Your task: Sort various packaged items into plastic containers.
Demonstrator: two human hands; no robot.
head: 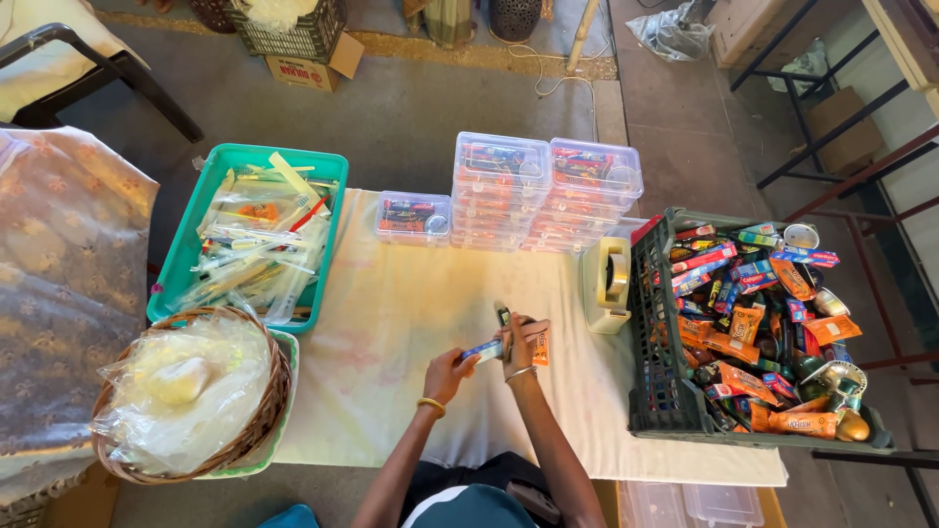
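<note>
Centrally, over the pale cloth-covered table [411, 323], the left hand [448, 374] pinches one end of a small blue-and-white tube [483, 350], while the right hand [521, 339] is closed around a bundle of items: an orange sachet [540, 349] and a dark, slim stick [503, 317] poking up. From the hands, a green tray of wrapped toothbrushes [186, 256] lies at ten o'clock, stacked clear plastic boxes [544, 191] stand at twelve, and a wicker basket of plastic bags [264, 416] sits at nine. A tape dispenser [608, 284] stands at two o'clock, just beside a dark crate [653, 362] heaped with sachets and tubes at three.
</note>
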